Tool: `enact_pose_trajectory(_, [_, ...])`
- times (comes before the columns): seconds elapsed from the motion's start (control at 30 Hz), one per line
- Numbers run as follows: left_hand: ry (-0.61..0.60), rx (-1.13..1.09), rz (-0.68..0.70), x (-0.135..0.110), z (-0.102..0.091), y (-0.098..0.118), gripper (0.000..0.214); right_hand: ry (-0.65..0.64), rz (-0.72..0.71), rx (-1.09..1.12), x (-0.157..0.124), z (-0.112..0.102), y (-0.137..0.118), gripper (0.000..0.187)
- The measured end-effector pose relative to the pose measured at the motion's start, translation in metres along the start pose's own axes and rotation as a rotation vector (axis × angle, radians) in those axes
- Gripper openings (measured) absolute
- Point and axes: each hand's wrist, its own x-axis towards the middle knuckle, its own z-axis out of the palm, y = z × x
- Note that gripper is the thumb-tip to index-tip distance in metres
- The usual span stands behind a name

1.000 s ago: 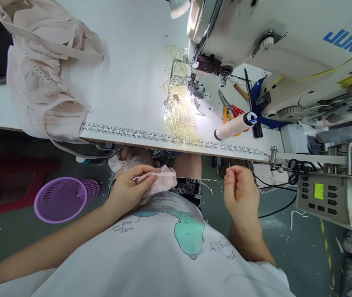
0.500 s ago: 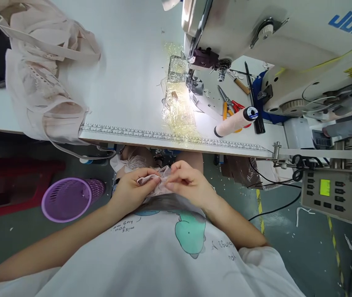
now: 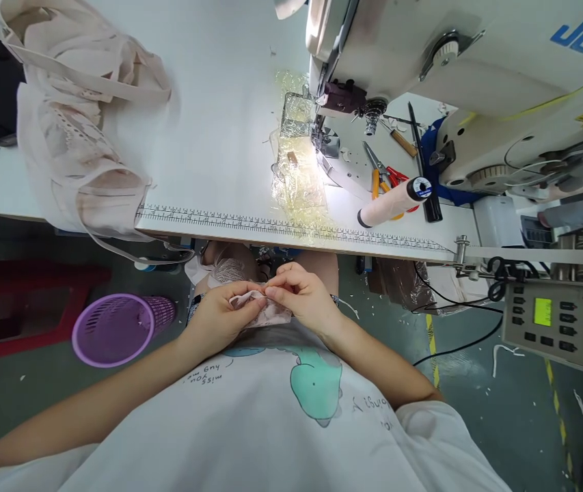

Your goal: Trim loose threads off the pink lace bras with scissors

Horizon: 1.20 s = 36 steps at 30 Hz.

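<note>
Over my lap, below the table edge, my left hand [image 3: 223,313] pinches a pale pink piece of lace fabric [image 3: 270,314] between thumb and fingers. My right hand [image 3: 302,295] is closed at the upper edge of the same fabric, its thumb and fingertips meeting close to the left fingertips. Whatever lies right between the right fingertips is too small to make out, though the fabric runs up to them. Part of the fabric hangs beneath the hands against the shirt. A bundle of pale threads [image 3: 227,270] lies on the lap behind my left hand.
A sewing machine [image 3: 388,61] stands on the white table [image 3: 209,137] at right. Near it lie a thread cone [image 3: 394,203], scissors [image 3: 374,160] and a black bar [image 3: 424,164]. Beige garments [image 3: 86,116] hang over the left edge. A purple basket [image 3: 117,331] and control panel [image 3: 552,318] flank me.
My right hand has moved left and slightly up, so its fingertips now meet those of my left hand at the fabric's edge. The left hand keeps its pinch. The view has shifted slightly.
</note>
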Motion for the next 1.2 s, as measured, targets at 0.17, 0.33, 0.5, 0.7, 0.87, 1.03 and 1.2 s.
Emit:
enact_pose_trajectory(0.17, [0.025, 0.026, 0.009, 0.001, 0.0, 0.0, 0.019, -0.213, 0.164, 0.016, -0.003, -0.009, -0.005, 0.016])
enact_pose_trajectory(0.33, [0.017, -0.115, -0.102, 0.001, 0.002, 0.001, 0.016, -0.247, 0.267, 0.075, -0.009, -0.006, -0.004, 0.018])
enact_pose_trajectory(0.5, [-0.002, -0.331, -0.243, 0.003, 0.003, -0.003, 0.021, -0.184, 0.141, 0.09, -0.016, -0.004, 0.004, 0.021])
enact_pose_trajectory(0.7, [0.071, -0.406, -0.303, 0.006, 0.002, -0.004, 0.022, -0.088, 0.063, 0.046, -0.016, -0.026, 0.0, 0.028])
enact_pose_trajectory(0.87, [0.171, -0.396, -0.371, 0.004, -0.002, -0.005, 0.02, 0.058, 0.051, 0.16, -0.017, -0.046, 0.004, 0.023])
enact_pose_trajectory(1.03, [0.277, -0.35, -0.37, 0.001, -0.004, -0.015, 0.017, 0.214, 0.081, 0.139, -0.027, -0.053, 0.028, 0.019])
enact_pose_trajectory(1.2, [0.264, -0.229, -0.389, -0.001, -0.006, -0.032, 0.018, 0.214, 0.116, -0.136, -0.03, -0.049, 0.056, 0.012])
